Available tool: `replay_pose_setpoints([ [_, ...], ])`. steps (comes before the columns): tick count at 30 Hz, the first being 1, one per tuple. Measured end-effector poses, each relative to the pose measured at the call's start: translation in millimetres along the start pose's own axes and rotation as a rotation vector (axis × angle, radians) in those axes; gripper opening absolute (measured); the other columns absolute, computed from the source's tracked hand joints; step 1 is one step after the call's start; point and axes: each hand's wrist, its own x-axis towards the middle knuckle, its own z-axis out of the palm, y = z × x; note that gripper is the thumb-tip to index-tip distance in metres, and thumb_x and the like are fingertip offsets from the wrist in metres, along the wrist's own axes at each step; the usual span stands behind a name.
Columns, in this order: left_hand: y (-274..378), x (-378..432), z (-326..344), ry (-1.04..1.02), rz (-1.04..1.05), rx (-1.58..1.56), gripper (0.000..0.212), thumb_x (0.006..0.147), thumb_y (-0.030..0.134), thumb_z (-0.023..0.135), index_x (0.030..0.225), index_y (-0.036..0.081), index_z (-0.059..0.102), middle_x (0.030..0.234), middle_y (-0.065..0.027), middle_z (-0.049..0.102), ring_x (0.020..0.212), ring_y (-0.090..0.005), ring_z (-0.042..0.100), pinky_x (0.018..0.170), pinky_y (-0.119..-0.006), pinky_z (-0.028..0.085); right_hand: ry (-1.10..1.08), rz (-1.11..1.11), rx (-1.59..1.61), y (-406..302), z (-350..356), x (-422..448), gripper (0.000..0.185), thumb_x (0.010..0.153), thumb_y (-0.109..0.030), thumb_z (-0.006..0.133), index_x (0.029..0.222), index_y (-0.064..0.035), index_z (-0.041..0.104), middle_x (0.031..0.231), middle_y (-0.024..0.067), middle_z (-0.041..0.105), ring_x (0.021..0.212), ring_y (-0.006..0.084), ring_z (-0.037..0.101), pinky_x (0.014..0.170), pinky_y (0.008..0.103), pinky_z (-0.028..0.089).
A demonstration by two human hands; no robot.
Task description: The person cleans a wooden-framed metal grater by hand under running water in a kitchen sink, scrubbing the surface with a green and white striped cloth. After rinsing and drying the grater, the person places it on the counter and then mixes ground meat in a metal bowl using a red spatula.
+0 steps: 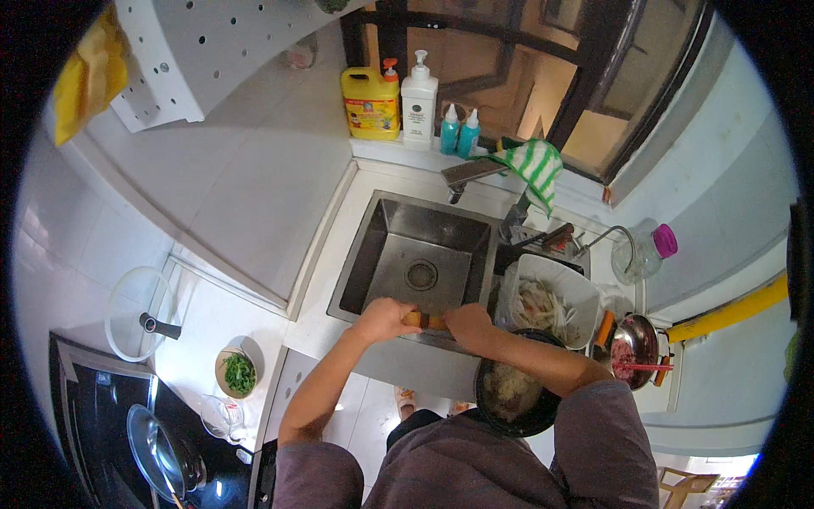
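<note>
Over the front edge of the stainless steel sink [439, 229], both hands grip a short yellowish-brown object [427, 320] with a dark band, its kind unclear. My left hand [385, 320] holds its left end, and my right hand [472, 326] holds the right end. The sink basin below shows its drain and no dishes. To the right of the sink stands a translucent plastic tub [588, 305] with pale scraps in it. A dark round bin or pot [509, 394] holding pale matter lies below my right forearm.
A metal pot [643, 337] with red chopsticks and a glass jar [626, 257] stand at the right. The faucet [474, 170] reaches over the sink. A bowl of greens [239, 374], a glass measuring cup [221, 417] and a wok [152, 445] on the stove are at the left.
</note>
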Motion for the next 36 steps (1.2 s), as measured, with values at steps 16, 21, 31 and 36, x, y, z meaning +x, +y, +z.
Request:
replay_pose_setpoints([
  [16,3,6,-3,0.098,0.115,0.088,0.034,0.067,0.027,0.067,0.094,0.009,0.060,0.068,-0.0162,0.059,0.065,-0.0313,0.059,0.058,-0.040,0.046,0.041,-0.069,0.041,8,17,-3,0.035,0.071,-0.009,0.057,0.105,-0.0002,0.051,0.068,0.0095,0.059,0.061,0.0228,0.060,0.046,0.0347,0.045],
  [21,6,4,-2,0.140,0.105,0.056,0.034,0.065,0.025,0.068,0.094,0.008,0.058,0.070,-0.0157,0.060,0.068,-0.0307,0.060,0.059,-0.040,0.047,0.021,-0.032,0.010,11,6,-3,0.037,0.073,-0.010,0.056,0.108,-0.0017,0.050,0.064,0.0071,0.057,0.060,0.0214,0.060,0.046,0.0345,0.046],
  [31,7,15,-8,0.101,0.103,0.080,0.039,0.067,0.031,0.067,0.096,0.008,0.058,0.072,-0.0160,0.060,0.069,-0.0325,0.059,0.061,-0.041,0.046,0.065,-0.004,0.012,18,10,-1,0.035,0.073,-0.009,0.055,0.107,-0.0013,0.050,0.059,0.0064,0.056,0.055,0.0222,0.058,0.042,0.0340,0.044],
  [36,7,31,-18,-0.036,0.152,0.140,0.034,0.068,0.027,0.068,0.094,0.008,0.059,0.070,-0.0169,0.059,0.067,-0.0331,0.058,0.059,-0.041,0.046,0.111,-0.058,0.028,29,34,11,0.030,0.075,-0.011,0.054,0.103,-0.0020,0.051,0.057,0.0068,0.055,0.055,0.0234,0.058,0.043,0.0356,0.044],
])
